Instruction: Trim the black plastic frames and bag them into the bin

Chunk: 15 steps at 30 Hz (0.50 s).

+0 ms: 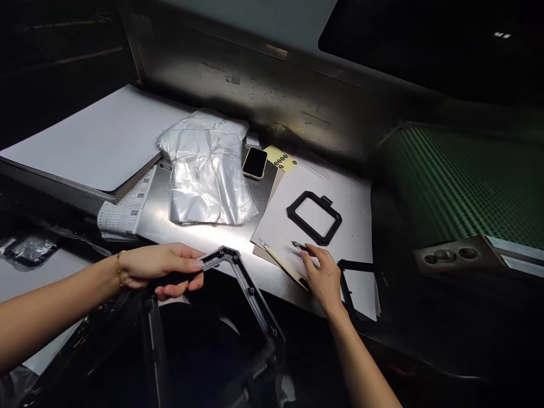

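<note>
My left hand [170,267] is closed around one corner of a large black plastic frame [255,297], held tilted in front of the bench edge. The frame's inner side, with ribs and small screw posts, faces me. Over the white sheets [272,224], my right hand [321,272] has its fingers and thumb together on a small dark tool with a pointed tip [296,245]; most of it is hidden by the fingers. Just left of that hand lies a craft knife [280,260] with a pale handle. Beyond it, a smaller black frame [314,218] rests flat on the paper.
Another black frame [346,283] lies right of my right hand. Stacked clear plastic bags [208,175], a phone [255,163] and a yellow label sheet [280,157] are farther back. At left is a thick white stack [97,141]; a green ridged surface [476,181] is at right.
</note>
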{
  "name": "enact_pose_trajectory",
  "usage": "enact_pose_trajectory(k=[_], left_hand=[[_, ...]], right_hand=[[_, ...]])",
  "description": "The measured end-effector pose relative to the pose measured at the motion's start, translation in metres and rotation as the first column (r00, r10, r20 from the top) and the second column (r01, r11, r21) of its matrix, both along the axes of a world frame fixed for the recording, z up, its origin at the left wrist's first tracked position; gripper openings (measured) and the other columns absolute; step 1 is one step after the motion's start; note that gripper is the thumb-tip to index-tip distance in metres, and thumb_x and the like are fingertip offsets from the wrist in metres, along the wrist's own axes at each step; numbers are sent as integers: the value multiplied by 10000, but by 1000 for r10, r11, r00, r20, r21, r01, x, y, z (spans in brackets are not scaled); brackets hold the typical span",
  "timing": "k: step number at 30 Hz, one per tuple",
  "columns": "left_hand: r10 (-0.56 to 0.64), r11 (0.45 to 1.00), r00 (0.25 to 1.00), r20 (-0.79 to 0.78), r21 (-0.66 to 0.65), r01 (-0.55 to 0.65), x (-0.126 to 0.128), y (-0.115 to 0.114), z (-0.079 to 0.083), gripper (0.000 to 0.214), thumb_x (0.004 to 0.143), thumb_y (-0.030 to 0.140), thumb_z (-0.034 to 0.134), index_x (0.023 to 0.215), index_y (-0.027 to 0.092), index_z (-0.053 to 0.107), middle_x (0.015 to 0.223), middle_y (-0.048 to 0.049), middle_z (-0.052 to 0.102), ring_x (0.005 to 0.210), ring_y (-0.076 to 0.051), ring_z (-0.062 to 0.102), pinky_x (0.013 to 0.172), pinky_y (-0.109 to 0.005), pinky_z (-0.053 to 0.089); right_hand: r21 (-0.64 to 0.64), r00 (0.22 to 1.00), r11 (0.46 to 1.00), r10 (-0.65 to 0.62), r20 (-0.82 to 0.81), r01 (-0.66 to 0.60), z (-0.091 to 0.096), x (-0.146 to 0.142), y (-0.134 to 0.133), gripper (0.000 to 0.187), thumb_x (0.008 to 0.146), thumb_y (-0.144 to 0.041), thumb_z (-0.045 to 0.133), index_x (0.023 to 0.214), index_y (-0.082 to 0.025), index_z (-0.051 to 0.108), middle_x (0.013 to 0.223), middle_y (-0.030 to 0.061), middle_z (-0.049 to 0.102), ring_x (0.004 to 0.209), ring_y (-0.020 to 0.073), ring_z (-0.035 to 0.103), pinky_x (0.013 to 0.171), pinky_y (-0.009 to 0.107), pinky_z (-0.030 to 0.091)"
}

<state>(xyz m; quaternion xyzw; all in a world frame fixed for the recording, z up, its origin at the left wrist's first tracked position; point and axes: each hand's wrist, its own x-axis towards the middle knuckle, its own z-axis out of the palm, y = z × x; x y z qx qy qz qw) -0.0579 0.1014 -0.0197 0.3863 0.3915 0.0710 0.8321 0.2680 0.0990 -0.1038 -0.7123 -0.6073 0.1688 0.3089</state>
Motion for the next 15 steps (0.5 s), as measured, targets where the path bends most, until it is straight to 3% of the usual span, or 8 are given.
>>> enact_pose_trajectory(k=[4,9,12,15], left_hand=[[-83,996,997,-10,-29,82,11,-11,11,211,814,309,442,720,141,526,465,35,491,277,-25,348,271,-129,195],[-155,988,985,-76,-30,153,14,-18,35,236,838,311,379,652,186,454,366,49,455,288,-61,400,293,-129,262],[-212,977,969,-128,-24,210,11,-20,49,217,842,311,360,652,213,401,361,55,464,295,-72,413,326,-149,273],[-236,972,963,-131,-53,230,9,-23,58,199,843,325,349,675,222,375,369,57,475,298,-73,415,356,-163,275]], right_hand=[[38,965,997,49,259,-61,-16,-5,-1,289,791,-318,515,1035,-164,516,1174,78,428,1115,268,360,893,519,285],[-70,886,945,323,332,-319,-15,-18,-12,219,809,-332,498,916,-149,549,925,39,536,866,165,514,699,340,447],[-53,875,932,357,328,-360,-8,-19,-11,202,850,-325,427,890,-169,549,899,31,554,837,147,539,677,300,454],[-9,897,938,334,290,-346,14,-23,-14,215,879,-285,347,906,-174,529,768,31,575,686,135,569,608,281,466]])
